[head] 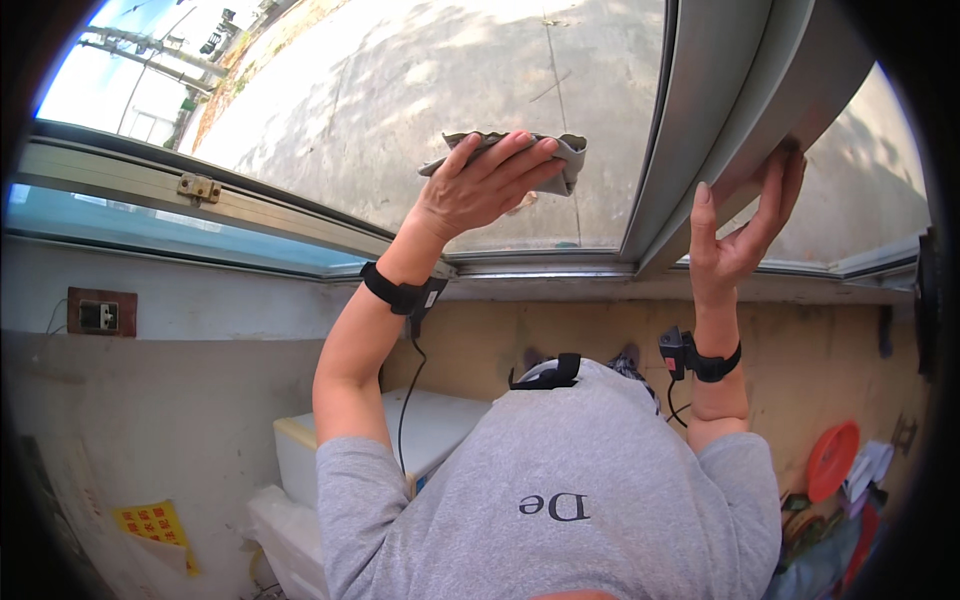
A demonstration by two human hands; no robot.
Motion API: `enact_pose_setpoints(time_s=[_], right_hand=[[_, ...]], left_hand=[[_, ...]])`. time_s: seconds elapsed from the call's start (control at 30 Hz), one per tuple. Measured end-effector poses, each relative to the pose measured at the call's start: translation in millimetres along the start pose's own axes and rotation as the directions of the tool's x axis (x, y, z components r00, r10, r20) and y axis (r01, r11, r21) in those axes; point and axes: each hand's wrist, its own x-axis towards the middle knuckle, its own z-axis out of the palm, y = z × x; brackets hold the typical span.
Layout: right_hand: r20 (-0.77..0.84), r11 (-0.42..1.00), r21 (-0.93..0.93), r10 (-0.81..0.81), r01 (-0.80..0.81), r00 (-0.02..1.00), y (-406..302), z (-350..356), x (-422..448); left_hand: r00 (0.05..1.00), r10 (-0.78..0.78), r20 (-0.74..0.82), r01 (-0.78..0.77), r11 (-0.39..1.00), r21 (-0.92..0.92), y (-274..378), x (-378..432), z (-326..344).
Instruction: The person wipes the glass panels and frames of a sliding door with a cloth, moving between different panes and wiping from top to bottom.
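Note:
My left hand (480, 191) lies flat over a folded grey cloth (574, 159), pressing it against a glass pane (360, 142). The cloth's folded edges stick out past my fingertips and to both sides. To the right, my right hand (742, 236) holds nothing; its fingertips rest against a wide metal window frame (772, 97), with the thumb spread apart. Each wrist wears a black strap with a small cabled device, the left device (429, 296) partly behind the arm and the right device (673, 352) in plain view.
A metal sill (540, 268) runs below the pane. A side window rail with a latch (199, 187) is at left, above a wall socket (99, 316). White boxes (435, 420) stand by my left side. A red basin (832, 460) and clutter lie on the floor at right.

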Motion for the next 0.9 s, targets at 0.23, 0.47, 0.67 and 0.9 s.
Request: enact_pose_setpoints(time_s=[0.23, 0.47, 0.67, 0.9], right_hand=[[-0.061, 0.991, 0.103, 0.094, -0.087, 0.994, -24, -14, -9], [0.36, 0.064, 0.929, -0.39, -0.365, 0.848, -91, -49, 49], [0.28, -0.504, 0.81, -0.115, -0.299, 0.953, -180, -44, 53], [0.369, -0.578, 0.666, -0.293, -0.471, 0.882, -135, -26, 58]], left_hand=[[0.999, 0.026, -0.025, -0.025, 1.0, 0.016, -1, 1, 2], [0.998, -0.056, -0.001, 0.055, 0.995, -0.088, 1, 0, -3], [0.995, -0.091, 0.045, 0.099, 0.967, -0.234, 1, 14, -15], [0.993, -0.094, 0.073, 0.11, 0.959, -0.262, 2, 6, -15]])
